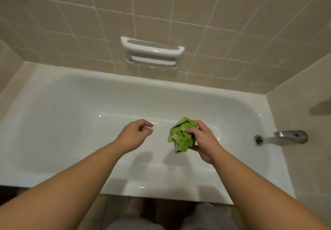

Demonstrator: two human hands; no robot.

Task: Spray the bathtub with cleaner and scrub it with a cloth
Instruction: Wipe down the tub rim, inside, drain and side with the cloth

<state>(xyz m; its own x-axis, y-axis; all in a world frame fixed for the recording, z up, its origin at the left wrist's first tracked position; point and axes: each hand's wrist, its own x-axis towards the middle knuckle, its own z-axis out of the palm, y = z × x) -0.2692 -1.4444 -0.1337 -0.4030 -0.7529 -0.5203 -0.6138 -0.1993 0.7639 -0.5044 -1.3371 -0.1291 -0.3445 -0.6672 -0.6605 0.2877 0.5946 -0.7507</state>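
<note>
A white bathtub (71,122) fills the middle of the head view, its floor showing small wet glints. My right hand (204,140) grips a bunched green cloth (180,136) in the air above the tub floor, right of centre. My left hand (136,135) hovers to the left of the cloth with its fingers loosely curled and nothing in it. No spray bottle is in view.
A metal spout (290,136) and an overflow plate (258,140) sit at the tub's right end. A white soap dish with a grab bar (152,52) is set in the beige tiled wall behind. The tub's front rim (161,186) is close to my legs.
</note>
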